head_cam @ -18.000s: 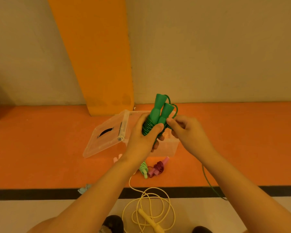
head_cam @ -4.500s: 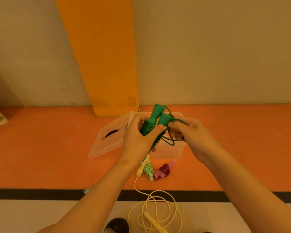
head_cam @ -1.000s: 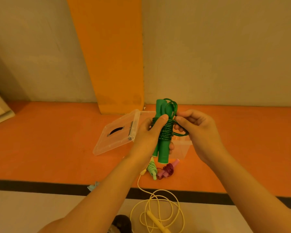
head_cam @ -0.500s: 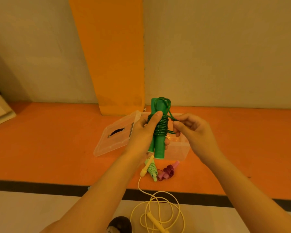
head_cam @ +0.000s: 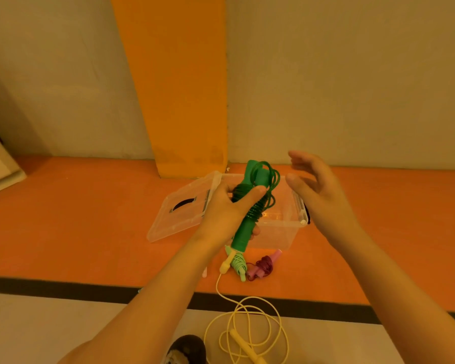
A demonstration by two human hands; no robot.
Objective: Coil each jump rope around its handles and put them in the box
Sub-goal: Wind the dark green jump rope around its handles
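The clear lid point(head_cam: 179, 214) lies on the orange floor point(head_cam: 63, 219), at nine o'clock from the box point(head_cam: 276, 236). Our left hand point(head_cam: 226, 208) grips the green jump rope point(head_cam: 243, 233) around its two handles, thumb across the coils. It looks to be up over the open box. At the rope's twelve o'clock end some loops stick out loose. Our right hand point(head_cam: 318, 190) is at three o'clock from the rope, open, fingers spread, touching nothing.

We think those loose loops could slip and the coil could come undone, because nothing holds that end. If we drop the rope from up here, it could hit the box rim and fall outside. At six o'clock from the box lie a light green rope point(head_cam: 238, 264) and a pink rope point(head_cam: 263, 266), both coiled but not put away. The yellow rope point(head_cam: 244, 345) is a loose pile near our feet, and we could step on it.

Our left hand hides part of the green coil, so we cannot tell how its end is tucked. The yellow rope and a dark shoe point(head_cam: 187, 348) are cut off at the bottom edge. A small dark thing point(head_cam: 309, 219) at the box's three o'clock side is too hard to make out.
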